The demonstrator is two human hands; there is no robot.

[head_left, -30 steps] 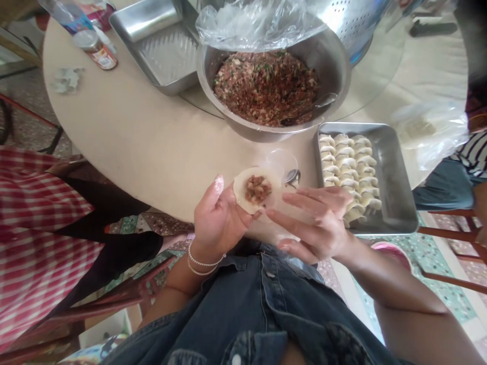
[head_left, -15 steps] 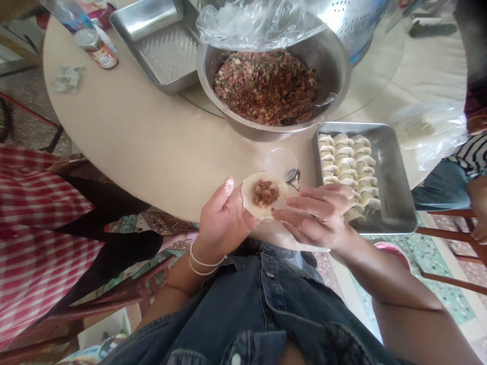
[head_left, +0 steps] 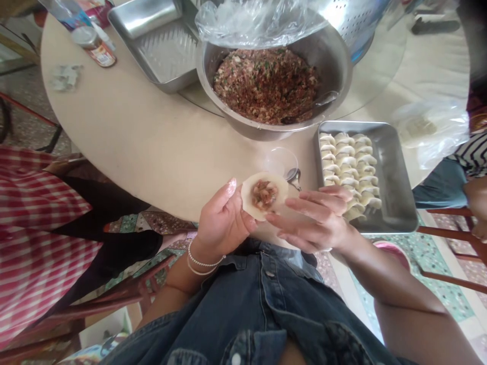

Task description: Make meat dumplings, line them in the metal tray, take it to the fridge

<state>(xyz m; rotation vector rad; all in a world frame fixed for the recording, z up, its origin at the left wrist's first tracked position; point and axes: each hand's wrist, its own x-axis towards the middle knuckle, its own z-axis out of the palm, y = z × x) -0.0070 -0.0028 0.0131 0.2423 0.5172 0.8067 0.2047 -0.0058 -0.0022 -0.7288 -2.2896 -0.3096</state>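
A round dumpling wrapper (head_left: 249, 195) lies across the fingers of my left hand (head_left: 220, 218), with a mound of meat filling (head_left: 264, 195) in its middle. The left thumb points up, apart from the wrapper, while the fingers support it from below. My right hand (head_left: 319, 218) is beside it, fingers stretched out and apart, fingertips at the wrapper's right and lower edge. Just beyond the wrapper, a small clear dish (head_left: 279, 159) and a metal spoon (head_left: 294, 177) rest on the table. To the right, a metal tray (head_left: 395, 187) holds rows of folded dumplings (head_left: 347, 162).
A large steel bowl (head_left: 262, 131) of meat filling, partly under plastic wrap (head_left: 254, 25), stands ahead. Another metal tray (head_left: 163, 61) and a jar (head_left: 95, 48) are at the back left. A person in a checked garment (head_left: 38, 223) is at left; another person's knee (head_left: 439, 187) shows at right.
My right fingertips have shifted slightly left and down along the wrapper's lower edge. The filling looks a little more rounded. My left hand has barely moved.
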